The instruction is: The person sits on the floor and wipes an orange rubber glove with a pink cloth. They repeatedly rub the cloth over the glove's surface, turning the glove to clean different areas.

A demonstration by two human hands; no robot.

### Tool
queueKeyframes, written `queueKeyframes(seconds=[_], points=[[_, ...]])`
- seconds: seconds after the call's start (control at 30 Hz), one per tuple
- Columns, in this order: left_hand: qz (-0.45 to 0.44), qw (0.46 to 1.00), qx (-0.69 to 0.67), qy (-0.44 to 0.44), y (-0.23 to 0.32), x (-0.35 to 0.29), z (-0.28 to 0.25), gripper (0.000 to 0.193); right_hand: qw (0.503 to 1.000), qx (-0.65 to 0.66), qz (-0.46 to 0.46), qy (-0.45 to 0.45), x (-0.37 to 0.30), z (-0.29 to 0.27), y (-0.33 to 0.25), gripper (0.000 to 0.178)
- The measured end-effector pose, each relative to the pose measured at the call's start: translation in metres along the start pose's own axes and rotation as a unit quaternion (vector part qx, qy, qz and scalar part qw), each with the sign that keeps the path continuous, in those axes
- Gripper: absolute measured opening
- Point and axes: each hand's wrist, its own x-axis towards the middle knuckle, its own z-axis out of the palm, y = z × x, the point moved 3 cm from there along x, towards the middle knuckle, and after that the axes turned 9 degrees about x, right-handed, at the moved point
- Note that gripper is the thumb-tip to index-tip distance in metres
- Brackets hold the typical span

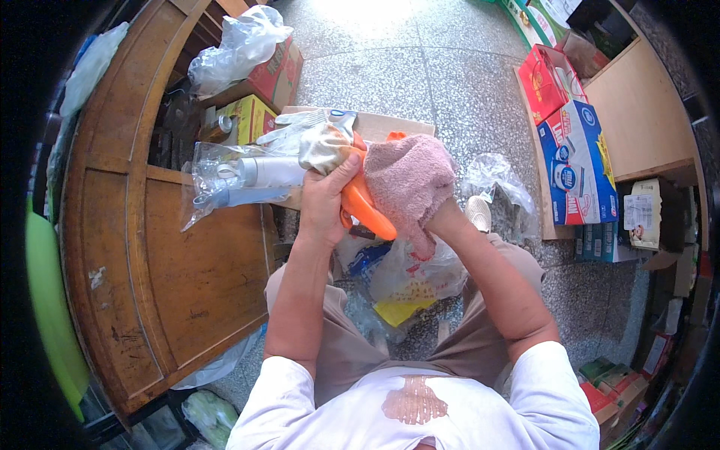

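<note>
My left hand [324, 201] grips a long item in a clear plastic bag [238, 178] with an orange handle part [360, 202] at its near end. The bag holds a grey tube and sticks out to the left, over the wooden cabinet. My right hand is wrapped in a pink cloth [409, 180] and only its wrist [447, 220] shows. The cloth presses against the orange part, right beside my left thumb.
A brown wooden cabinet [172, 262] fills the left. Red and yellow cartons [259, 97] with loose plastic bags stand behind it. Red and blue boxes [574, 150] and a wooden shelf [637, 112] line the right. Plastic bags [405, 281] lie on the speckled floor by my knees.
</note>
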Motion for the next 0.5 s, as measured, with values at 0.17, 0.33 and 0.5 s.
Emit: queueKeyframes(seconds=[0.17, 0.33, 0.5], points=[[0.030, 0.998, 0.054, 0.028, -0.001, 0.001, -0.006, 0.025, 0.976, 0.187, 0.103, -0.050, 0.025, -0.015, -0.017, 0.042], [0.089, 0.995, 0.037, 0.024, 0.001, 0.003, -0.003, 0.026, 0.898, 0.422, 0.121, -0.026, 0.023, -0.021, -0.012, 0.032], [0.081, 0.996, -0.017, 0.027, 0.001, 0.005, -0.007, 0.024, 0.730, 0.639, 0.241, 0.010, 0.013, -0.021, -0.025, 0.024]])
